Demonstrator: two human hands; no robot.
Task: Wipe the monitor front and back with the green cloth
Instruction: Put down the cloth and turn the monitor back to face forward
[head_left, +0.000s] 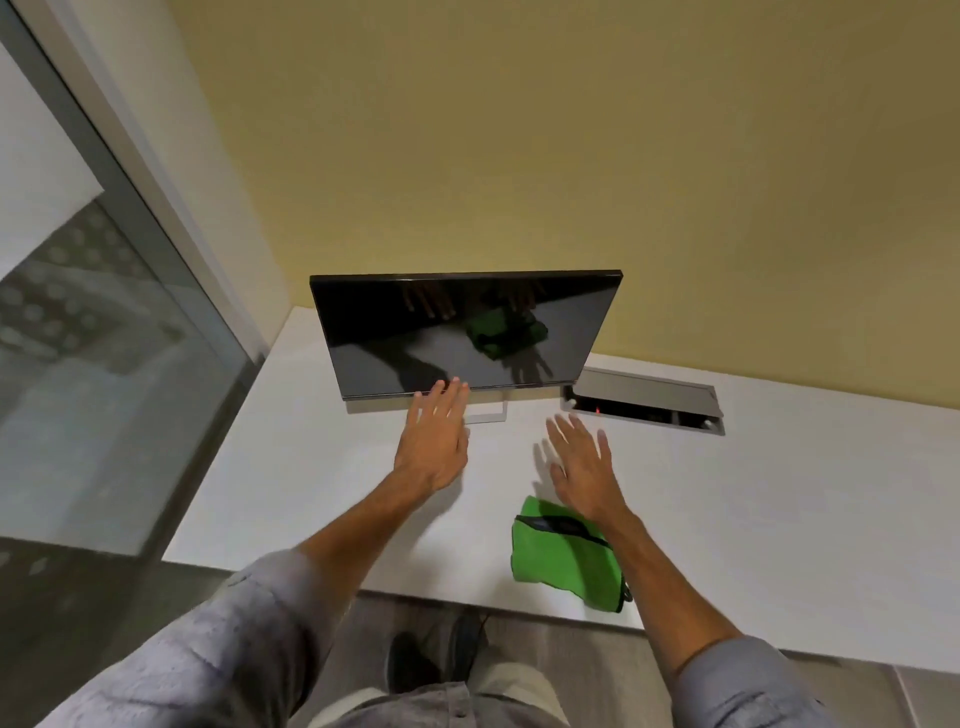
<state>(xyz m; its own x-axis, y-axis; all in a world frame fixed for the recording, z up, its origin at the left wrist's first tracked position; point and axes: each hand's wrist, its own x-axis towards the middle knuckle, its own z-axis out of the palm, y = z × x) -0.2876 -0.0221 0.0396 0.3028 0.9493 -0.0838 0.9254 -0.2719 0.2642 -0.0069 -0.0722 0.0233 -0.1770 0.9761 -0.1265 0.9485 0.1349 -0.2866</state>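
Observation:
A black monitor (462, 332) stands on a white desk (291, 467), its dark screen tilted toward me and mirroring both hands and the cloth. My left hand (435, 441) stretches forward with straight fingers, the fingertips at the monitor's lower edge. My right hand (584, 465) hovers over the desk with fingers spread and holds nothing. The folded green cloth (566, 558) lies on the desk near the front edge, just below my right wrist and partly hidden by the forearm.
An open grey cable hatch (644, 397) is set into the desk to the right of the monitor. A yellow wall rises behind the desk and a glass partition (104, 364) closes the left side. The desk's front edge runs near my body.

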